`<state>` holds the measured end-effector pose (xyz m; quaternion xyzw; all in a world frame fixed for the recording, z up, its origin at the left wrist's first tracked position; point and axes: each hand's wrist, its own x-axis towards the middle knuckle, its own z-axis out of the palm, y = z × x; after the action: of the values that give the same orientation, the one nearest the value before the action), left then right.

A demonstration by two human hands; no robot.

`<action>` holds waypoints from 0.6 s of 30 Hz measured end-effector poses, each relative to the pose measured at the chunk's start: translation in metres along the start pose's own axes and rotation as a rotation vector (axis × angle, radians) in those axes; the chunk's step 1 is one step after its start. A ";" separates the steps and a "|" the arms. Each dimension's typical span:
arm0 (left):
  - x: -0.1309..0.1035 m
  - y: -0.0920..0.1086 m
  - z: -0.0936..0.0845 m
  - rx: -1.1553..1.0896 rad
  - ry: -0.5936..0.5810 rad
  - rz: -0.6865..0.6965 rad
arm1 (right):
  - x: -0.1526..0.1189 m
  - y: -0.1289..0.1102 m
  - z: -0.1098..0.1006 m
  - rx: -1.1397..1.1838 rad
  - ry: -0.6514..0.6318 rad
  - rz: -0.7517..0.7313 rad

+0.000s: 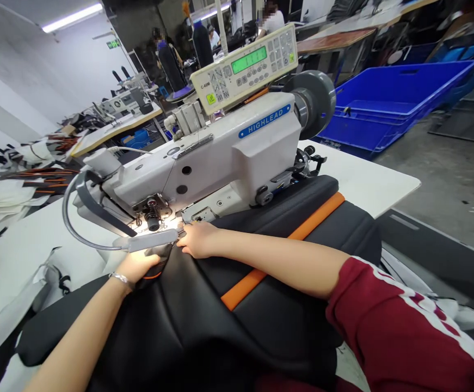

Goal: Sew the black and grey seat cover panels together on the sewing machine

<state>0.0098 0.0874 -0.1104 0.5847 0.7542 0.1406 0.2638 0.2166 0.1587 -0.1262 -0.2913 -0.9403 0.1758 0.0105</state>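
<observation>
- One orange-striped black workpiece point(171, 305) at sewing machine point(220, 149).
- Left hand point(135, 267): on workpiece; grip cannot be determined.
- Right hand point(199, 240): on workpiece; grip cannot be determined.

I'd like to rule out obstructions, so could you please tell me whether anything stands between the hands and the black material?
Nothing visible does: the right hand rests on the black material, and the left hand appears to touch it too. The grey bar only crosses the view, hiding part of the left hand.

Blue crate point(410, 84) at right; lit ceiling tube point(72, 18) upper left; green sign point(113, 44) just below.
</observation>
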 end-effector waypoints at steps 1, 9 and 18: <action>-0.005 0.004 0.005 0.125 -0.006 0.101 | 0.000 0.000 -0.001 0.004 -0.007 0.000; -0.030 0.011 0.044 0.766 0.172 0.447 | -0.004 -0.001 -0.005 -0.006 -0.011 -0.010; -0.014 -0.007 0.048 0.782 0.341 0.701 | 0.005 0.000 0.005 -0.023 0.047 -0.004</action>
<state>0.0337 0.0677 -0.1498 0.8240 0.5426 0.0223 -0.1616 0.2120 0.1594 -0.1316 -0.2935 -0.9423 0.1581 0.0295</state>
